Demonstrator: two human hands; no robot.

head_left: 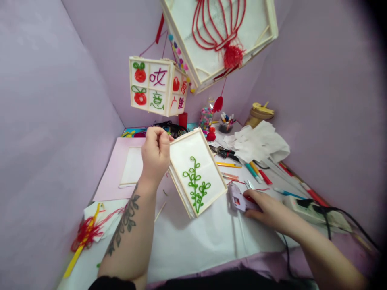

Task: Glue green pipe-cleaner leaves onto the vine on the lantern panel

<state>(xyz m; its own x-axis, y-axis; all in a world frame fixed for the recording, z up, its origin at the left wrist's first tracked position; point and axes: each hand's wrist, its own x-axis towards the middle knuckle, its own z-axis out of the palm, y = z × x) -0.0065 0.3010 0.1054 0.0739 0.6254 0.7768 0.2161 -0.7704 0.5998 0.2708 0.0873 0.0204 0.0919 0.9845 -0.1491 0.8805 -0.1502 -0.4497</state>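
Observation:
My left hand (pixel 155 155) is closed in a pinch at the upper left corner of a small paper lantern (pixel 184 153), which tilts above the table. Thin pale wooden sticks frame its white panels, and a green leafy sprig of looped cord decorates the facing one. My fingers hide the exact grip point. To the right, my right hand (pixel 261 205) curls around the back end of a light purple plastic hand tool (pixel 237 197), its kind unclear. Something red shows under the index finger, and scissor-like metal blades (pixel 248 184) lie just beyond.
A finished lantern (pixel 151 86) and a larger one (pixel 217 24) hang overhead. Pliers (pixel 223 152), markers (pixel 254 173), crumpled white paper (pixel 260 141) and a power strip (pixel 314 211) with black cords lie right. Red yarn (pixel 87 233) and a framed panel (pixel 130 167) are left.

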